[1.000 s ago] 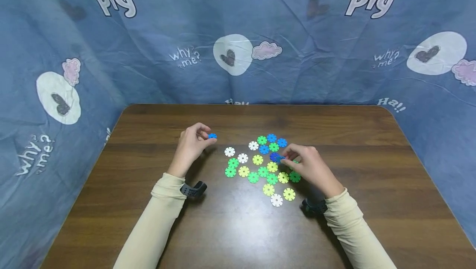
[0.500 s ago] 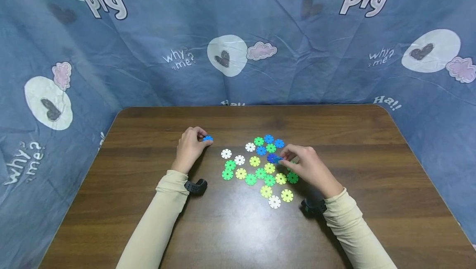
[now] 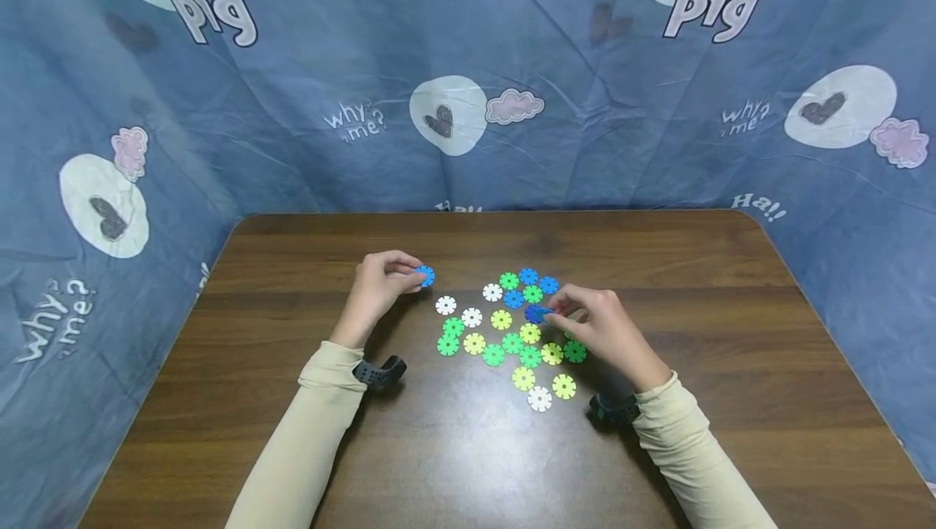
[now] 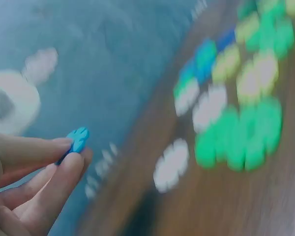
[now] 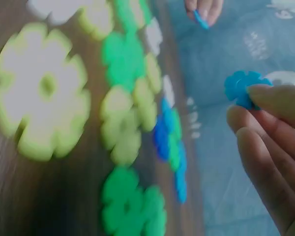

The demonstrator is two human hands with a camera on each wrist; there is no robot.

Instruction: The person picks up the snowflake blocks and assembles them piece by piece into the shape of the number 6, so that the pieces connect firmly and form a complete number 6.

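Left sleeve (image 3: 296,435): long, plain cream fabric, bunched into folds at the wrist. Left wrist strap (image 3: 379,373), at the left sleeve's end: black, curved, small holes. Right of the left sleeve: right sleeve (image 3: 698,452), matching cream, creased; right wrist strap (image 3: 616,409), black.

The left disc (image 4: 79,139) I am holding is showing plain bright blue, and the right disc (image 5: 240,85) is matching it. My sleeves (image 3: 281,440) are showing pale cream and my wristbands (image 3: 377,373) black. On the table (image 3: 409,464), which is showing brown with darker wood grain (image 3: 687,257), green discs (image 3: 493,354), pale yellow discs (image 3: 523,379) and white discs (image 3: 539,398) are mingling, while blue discs (image 3: 528,276) are colouring the far part, a deeper blue disc (image 3: 531,314) showing on their near side. Beyond, a blue cloth (image 3: 307,49) is carrying white ovals (image 3: 462,98), dark grey hearts (image 3: 440,120), pink clouds (image 3: 515,106), and white "pig" lettering (image 3: 716,7) outlined in dark.
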